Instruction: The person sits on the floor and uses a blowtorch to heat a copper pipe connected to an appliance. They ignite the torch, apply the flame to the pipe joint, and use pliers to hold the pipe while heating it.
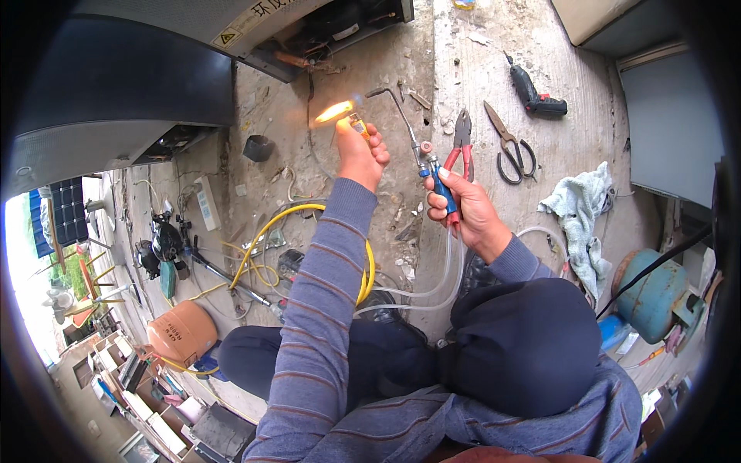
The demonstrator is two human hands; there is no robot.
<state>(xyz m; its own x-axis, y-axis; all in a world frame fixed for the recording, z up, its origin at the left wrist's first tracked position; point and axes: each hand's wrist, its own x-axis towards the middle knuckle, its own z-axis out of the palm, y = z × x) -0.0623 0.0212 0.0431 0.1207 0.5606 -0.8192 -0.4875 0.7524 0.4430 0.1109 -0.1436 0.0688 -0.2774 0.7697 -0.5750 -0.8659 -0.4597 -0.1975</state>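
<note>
My left hand [360,158] is closed around a small yellow lighter [357,123], thumb on its top. An orange-yellow flame [335,112] streams leftward from it, with a faint bluish glow by the torch tip. My right hand [472,212] grips a gas torch by its blue handle [444,189]. The torch's thin metal neck [404,119] rises and bends left, its end close to the lighter. Clear hoses [446,266] run down from the handle. Red-handled pliers [463,131] show just beyond my right hand, their handles partly hidden by it.
Scissors [510,145] and a cordless screwdriver [536,94] lie at the far right. A towel [577,216] and a blue-green gas cylinder [654,293] are on the right. An orange cylinder [182,333], yellow hose [266,229] and power strip [207,203] are left. An appliance with exposed innards [332,35] stands ahead.
</note>
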